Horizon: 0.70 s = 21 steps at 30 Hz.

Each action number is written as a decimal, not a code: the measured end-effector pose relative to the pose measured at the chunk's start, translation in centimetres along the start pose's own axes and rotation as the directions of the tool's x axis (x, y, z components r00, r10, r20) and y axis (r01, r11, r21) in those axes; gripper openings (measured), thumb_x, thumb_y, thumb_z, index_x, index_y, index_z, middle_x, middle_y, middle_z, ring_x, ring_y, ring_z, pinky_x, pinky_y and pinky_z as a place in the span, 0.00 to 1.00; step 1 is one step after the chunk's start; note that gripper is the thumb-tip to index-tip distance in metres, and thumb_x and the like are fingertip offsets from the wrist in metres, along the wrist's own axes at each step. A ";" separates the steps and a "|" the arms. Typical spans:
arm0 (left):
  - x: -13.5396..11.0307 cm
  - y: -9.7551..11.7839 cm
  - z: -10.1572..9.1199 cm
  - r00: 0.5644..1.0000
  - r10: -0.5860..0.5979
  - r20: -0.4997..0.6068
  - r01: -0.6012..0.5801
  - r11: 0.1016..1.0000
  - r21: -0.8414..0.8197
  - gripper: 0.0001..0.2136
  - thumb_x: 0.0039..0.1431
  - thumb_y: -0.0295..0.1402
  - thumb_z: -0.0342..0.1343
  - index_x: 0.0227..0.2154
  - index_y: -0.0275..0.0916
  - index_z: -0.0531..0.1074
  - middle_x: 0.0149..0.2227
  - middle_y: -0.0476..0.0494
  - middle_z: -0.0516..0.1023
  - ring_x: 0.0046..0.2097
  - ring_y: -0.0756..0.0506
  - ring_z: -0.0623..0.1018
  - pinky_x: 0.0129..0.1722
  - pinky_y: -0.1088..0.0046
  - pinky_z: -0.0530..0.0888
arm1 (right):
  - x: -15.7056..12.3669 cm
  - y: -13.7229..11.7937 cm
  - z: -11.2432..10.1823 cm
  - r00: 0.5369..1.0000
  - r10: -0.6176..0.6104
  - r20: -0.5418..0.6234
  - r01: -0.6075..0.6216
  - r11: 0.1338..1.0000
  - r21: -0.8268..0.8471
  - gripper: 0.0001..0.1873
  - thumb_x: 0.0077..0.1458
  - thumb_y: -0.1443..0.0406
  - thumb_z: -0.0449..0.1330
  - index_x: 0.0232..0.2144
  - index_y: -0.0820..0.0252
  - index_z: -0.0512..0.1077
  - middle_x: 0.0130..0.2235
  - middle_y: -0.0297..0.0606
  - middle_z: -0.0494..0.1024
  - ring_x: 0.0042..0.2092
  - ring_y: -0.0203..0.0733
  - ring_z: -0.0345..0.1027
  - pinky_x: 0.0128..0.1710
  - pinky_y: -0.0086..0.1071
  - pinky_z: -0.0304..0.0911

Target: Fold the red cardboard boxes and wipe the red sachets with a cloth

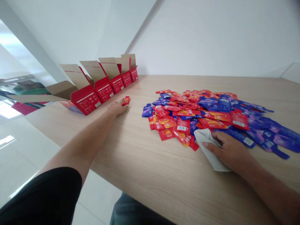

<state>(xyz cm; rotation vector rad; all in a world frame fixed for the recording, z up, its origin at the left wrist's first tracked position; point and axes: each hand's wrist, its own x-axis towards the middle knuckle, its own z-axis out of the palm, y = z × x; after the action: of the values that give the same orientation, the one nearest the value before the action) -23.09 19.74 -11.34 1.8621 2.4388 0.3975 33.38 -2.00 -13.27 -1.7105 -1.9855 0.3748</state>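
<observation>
My left hand (118,107) reaches far out across the wooden table (150,175), fingers closed on a small red sachet (126,100) just in front of a row of open red boxes (103,87). My right hand (231,150) rests near the front of a big pile of red and blue sachets (211,115), fingers curled over a white folded cloth or tissue (207,142) pressed on the table.
The open red boxes stand with cardboard flaps raised along the table's far left edge. White walls close off the back. At the left, the table edge drops to a glossy white floor (21,156).
</observation>
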 end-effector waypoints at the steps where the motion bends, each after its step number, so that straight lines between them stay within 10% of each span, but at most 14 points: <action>1: 0.0 0.2 0.7 1.000 -0.024 -0.009 0.024 1.000 0.015 0.35 0.67 0.57 0.61 0.70 0.44 0.69 0.68 0.27 0.73 0.69 0.24 0.72 0.67 0.39 0.70 | 0.0 0.0 0.0 1.000 0.002 -0.001 -0.002 1.000 -0.003 0.26 0.59 0.40 0.59 0.39 0.55 0.77 0.41 0.45 0.83 0.42 0.58 0.77 0.41 0.46 0.69; 12: 2.0 0.6 1.5 0.980 -0.170 -0.100 0.170 0.985 -0.011 0.29 0.72 0.52 0.58 0.68 0.40 0.69 0.68 0.33 0.72 0.67 0.32 0.74 0.67 0.42 0.70 | -0.2 -0.7 -0.4 1.000 0.001 0.003 -0.001 1.000 -0.001 0.25 0.58 0.41 0.58 0.37 0.54 0.77 0.39 0.45 0.83 0.40 0.57 0.77 0.40 0.46 0.70; 21: 5.5 0.3 2.6 0.976 -0.174 -0.132 0.167 0.984 -0.061 0.38 0.60 0.60 0.60 0.65 0.39 0.72 0.71 0.18 0.67 0.72 0.16 0.64 0.67 0.33 0.64 | -0.6 -0.9 -0.9 0.996 0.088 0.028 -0.089 0.996 0.016 0.22 0.57 0.42 0.61 0.38 0.51 0.77 0.42 0.47 0.84 0.42 0.63 0.79 0.43 0.50 0.71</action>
<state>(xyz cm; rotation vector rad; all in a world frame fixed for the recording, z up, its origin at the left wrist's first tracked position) -23.80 25.53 -13.17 1.6415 2.6241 0.5867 33.16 -2.78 -12.19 -1.7959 -1.9248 0.4466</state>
